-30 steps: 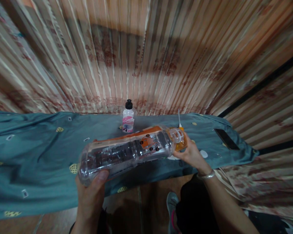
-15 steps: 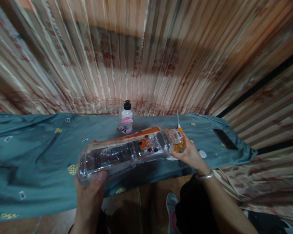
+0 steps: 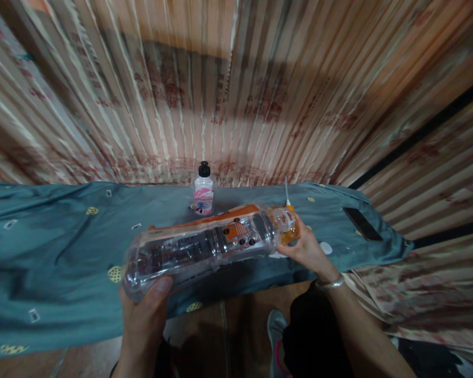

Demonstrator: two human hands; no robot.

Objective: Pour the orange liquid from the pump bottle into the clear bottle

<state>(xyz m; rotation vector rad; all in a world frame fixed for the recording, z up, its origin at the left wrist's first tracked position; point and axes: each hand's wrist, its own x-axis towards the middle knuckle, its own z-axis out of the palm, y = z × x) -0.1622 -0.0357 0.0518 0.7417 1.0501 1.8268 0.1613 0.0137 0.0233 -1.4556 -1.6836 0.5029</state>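
Observation:
A large clear plastic bottle (image 3: 205, 241) with an orange label lies nearly level between my hands, its uncapped-looking neck to the right. My left hand (image 3: 147, 310) grips the base end, thumb on top. Fingers of my right hand (image 3: 309, 247) are closed around the neck end. Behind that neck shows an orange bottle (image 3: 289, 236), partly hidden; whether my right hand touches it I cannot tell. A thin white tube (image 3: 287, 191) rises beyond it. Past the large bottle, a small clear bottle (image 3: 204, 194) with a pink label and black cap stands upright.
A green-blue patterned cloth (image 3: 74, 247) covers the narrow table. A dark phone (image 3: 361, 224) lies at the right, and a white round disc (image 3: 325, 248) rests near my right wrist. Pleated curtains (image 3: 205, 94) hang behind and to the right.
My hands and the large bottle hold almost the same position. The view has shifted very slightly.

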